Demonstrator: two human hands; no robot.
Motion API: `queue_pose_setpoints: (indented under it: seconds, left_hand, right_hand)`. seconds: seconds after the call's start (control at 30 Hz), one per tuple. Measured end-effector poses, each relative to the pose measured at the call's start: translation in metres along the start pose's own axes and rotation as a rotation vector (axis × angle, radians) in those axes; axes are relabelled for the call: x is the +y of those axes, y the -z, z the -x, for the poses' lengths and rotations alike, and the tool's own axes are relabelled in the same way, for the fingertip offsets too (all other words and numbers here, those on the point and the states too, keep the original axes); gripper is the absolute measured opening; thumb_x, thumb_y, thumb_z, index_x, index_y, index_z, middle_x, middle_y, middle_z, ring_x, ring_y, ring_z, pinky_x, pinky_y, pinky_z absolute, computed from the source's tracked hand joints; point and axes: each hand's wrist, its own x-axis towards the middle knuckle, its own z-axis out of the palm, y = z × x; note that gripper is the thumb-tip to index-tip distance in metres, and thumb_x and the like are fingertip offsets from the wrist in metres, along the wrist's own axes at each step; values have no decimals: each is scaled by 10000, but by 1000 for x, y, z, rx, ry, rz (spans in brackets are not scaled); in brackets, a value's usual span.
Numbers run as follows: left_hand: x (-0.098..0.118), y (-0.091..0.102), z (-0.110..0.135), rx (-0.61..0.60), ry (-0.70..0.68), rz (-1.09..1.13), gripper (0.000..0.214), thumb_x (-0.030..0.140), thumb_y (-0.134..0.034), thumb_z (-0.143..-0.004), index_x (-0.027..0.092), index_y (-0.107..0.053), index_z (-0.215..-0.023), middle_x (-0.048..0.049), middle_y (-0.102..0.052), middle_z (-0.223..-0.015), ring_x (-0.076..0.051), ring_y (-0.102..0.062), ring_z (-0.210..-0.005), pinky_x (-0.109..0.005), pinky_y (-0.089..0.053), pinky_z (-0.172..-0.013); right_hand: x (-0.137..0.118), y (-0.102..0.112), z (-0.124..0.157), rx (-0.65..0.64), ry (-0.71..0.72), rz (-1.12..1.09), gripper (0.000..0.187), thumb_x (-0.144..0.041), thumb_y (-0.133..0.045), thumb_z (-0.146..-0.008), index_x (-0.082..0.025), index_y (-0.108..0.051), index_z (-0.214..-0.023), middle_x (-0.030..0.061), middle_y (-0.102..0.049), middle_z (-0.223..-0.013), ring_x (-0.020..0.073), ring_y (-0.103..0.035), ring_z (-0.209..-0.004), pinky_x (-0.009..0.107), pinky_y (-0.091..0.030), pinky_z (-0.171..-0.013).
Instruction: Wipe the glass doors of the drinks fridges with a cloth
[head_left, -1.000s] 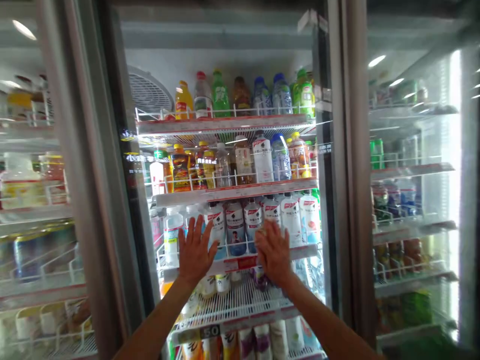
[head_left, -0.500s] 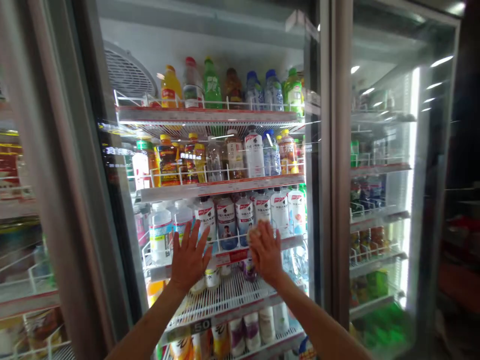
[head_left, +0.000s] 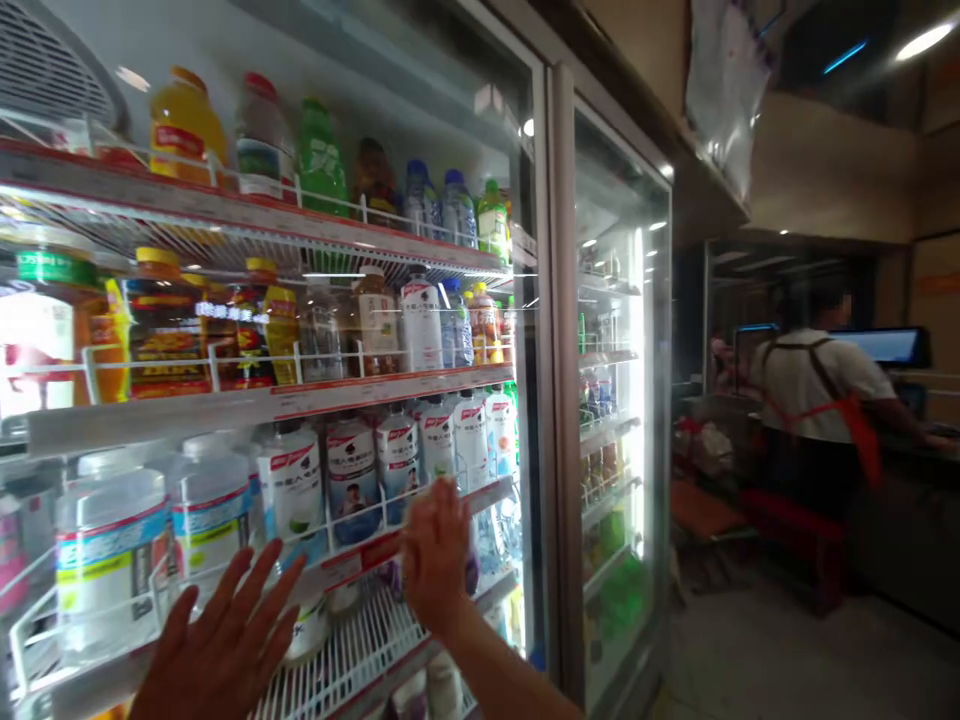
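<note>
Clock centred on the right hand (head_left: 435,555): it's standing upright in front of the cooler's glass door (head_left: 531,400), fingers close together, slightly blurred. Can't tell whether anything is sitting under the palm, or whether it's touching the glass.

Left hand (head_left: 217,630) is hovering between 8 and 9 o'clock, fingers spread wide, back of it showing, nothing visible in it.

Door is spanning 8 round to 1. Behind it, white-labelled bottles (head_left: 292,485) are lining a shelf from 10 to 1; large clear bottles (head_left: 105,560) with blue labels are standing around 9. Yellow-orange drink bottle (head_left: 184,115) is sitting at 11, top shelf.

Second cooler door (head_left: 628,230) is running along 2. Farther out at 2, an aproned person (head_left: 814,390) is standing, back turned, near a lit monitor (head_left: 885,347).
</note>
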Motion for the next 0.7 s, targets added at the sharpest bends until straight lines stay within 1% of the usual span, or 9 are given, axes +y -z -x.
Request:
queue_pose_setpoints:
  seconds: [0.07, 0.13, 0.2, 0.3, 0.37, 0.43, 0.57, 0.63, 0.7]
  left_hand:
    - [1, -2, 4, -14, 4, -1, 606, 192, -435, -853, 298, -241, -1417, -41, -228, -1492, -218, -172, -1384, -472, -85, -1137]
    - [2, -2, 13, -22, 11, 11, 607, 208, -440, -847, 296, -248, -1416, -39, -237, -1489, -226, -182, -1381, -474, -81, -1138]
    - [3, -2, 23, -23, 11, 42, 611, 222, -435, -839, 291, -249, -1417, -30, -230, -1491, -226, -174, -1382, -463, -72, -1143]
    - [6, 0, 36, -12, -28, 90, 615, 234, -428, -836, 303, -240, -1418, -4, -207, -1498, -207, -158, -1387, -426, -60, -1149]
    - [9, 0, 40, -12, 1, 109, 592, 258, -411, -855, 330, -231, -1414, 11, -205, -1500, -206, -166, -1386, -434, -68, -1144]
    - [12, -1, 42, -25, 85, 133, 558, 315, -397, -877, 358, -229, -1407, 17, -226, -1495, -219, -188, -1381, -462, -89, -1136]
    - [14, -3, 45, -61, 143, 187, 534, 424, -411, -882, 409, -240, -1387, 19, -273, -1479, -238, -224, -1371, -486, -115, -1124]
    - [13, -3, 52, -88, 179, 210, 518, 425, -388, -891, 419, -235, -1386, 7, -296, -1472, -257, -245, -1363, -511, -140, -1111]
    - [10, -3, 64, -115, 203, 189, 516, 426, -365, -894, 413, -227, -1392, -10, -345, -1451, -270, -280, -1348, -525, -168, -1100]
  right_hand:
    - [-24, 1, 12, -134, 247, -50, 498, -294, -475, -809, -307, -423, -1304, 17, -344, -1452, 262, -245, -1366, 490, -248, -1083]
    - [-18, 5, 12, -174, 313, -59, 442, -327, -477, -812, -342, -464, -1253, -18, -391, -1424, 236, -265, -1359, 471, -209, -1103]
    - [11, 8, 0, -123, 125, -11, 444, -283, -417, -847, -289, -434, -1290, 59, -379, -1428, 250, -277, -1353, 508, -218, -1078]
    - [54, 5, -23, 68, -307, 91, 493, -214, -295, -889, -175, -314, -1379, 209, -319, -1428, 298, -284, -1344, 573, -289, -989]
    - [53, 1, -28, 150, -428, 121, 514, -204, -274, -895, -148, -254, -1406, 233, -283, -1436, 304, -249, -1358, 582, -302, -976]
    - [25, -2, -17, 93, -323, 108, 541, -195, -311, -883, -152, -228, -1415, 201, -241, -1466, 297, -193, -1379, 563, -278, -1016]
    - [-49, 4, 25, -222, 306, 6, 500, -263, -429, -847, -315, -373, -1341, -13, -289, -1480, 242, -168, -1391, 472, -169, -1119]
    - [-57, 12, 40, -337, 513, -46, 412, -298, -450, -849, -377, -464, -1254, -90, -352, -1442, 196, -177, -1389, 444, -115, -1141]
    - [-36, 19, 46, -340, 492, -69, 358, -312, -467, -849, -373, -512, -1198, -93, -395, -1415, 179, -188, -1385, 438, -73, -1147]
